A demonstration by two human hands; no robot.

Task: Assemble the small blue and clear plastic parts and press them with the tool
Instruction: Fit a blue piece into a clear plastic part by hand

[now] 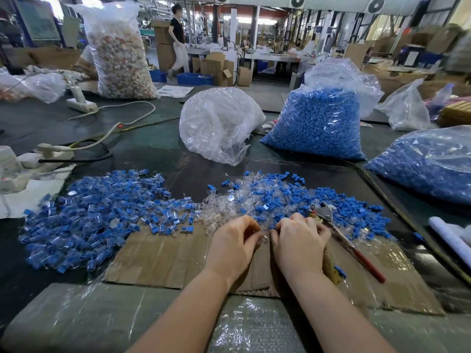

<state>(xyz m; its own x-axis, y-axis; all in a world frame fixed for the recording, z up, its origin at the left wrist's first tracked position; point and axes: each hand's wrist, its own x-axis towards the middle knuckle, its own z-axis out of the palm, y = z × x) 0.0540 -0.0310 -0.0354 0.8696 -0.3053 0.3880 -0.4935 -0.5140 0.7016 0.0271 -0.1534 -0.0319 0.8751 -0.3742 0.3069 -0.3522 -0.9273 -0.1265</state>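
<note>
My left hand (pixel 233 242) and my right hand (pixel 299 240) meet over a cardboard sheet (pixel 163 261), fingers curled toward each other. Between their fingertips sits a small clear plastic part (pixel 265 236), pinched from both sides. My right hand also grips the pliers-like press tool (pixel 323 212), its metal head sticking up past the knuckles and its red handle (pixel 362 261) trailing to the right. A mixed pile of loose clear and blue parts (pixel 267 197) lies just beyond my hands. A large heap of joined blue-and-clear pieces (pixel 96 215) spreads to the left.
A crumpled clear bag (pixel 216 123) and two bags of blue parts (pixel 321 121) (pixel 428 164) stand behind the piles. Power strips and cables (pixel 51 149) lie at the left. A tall sack (pixel 117 52) stands far left; a person (pixel 178 39) walks in the background.
</note>
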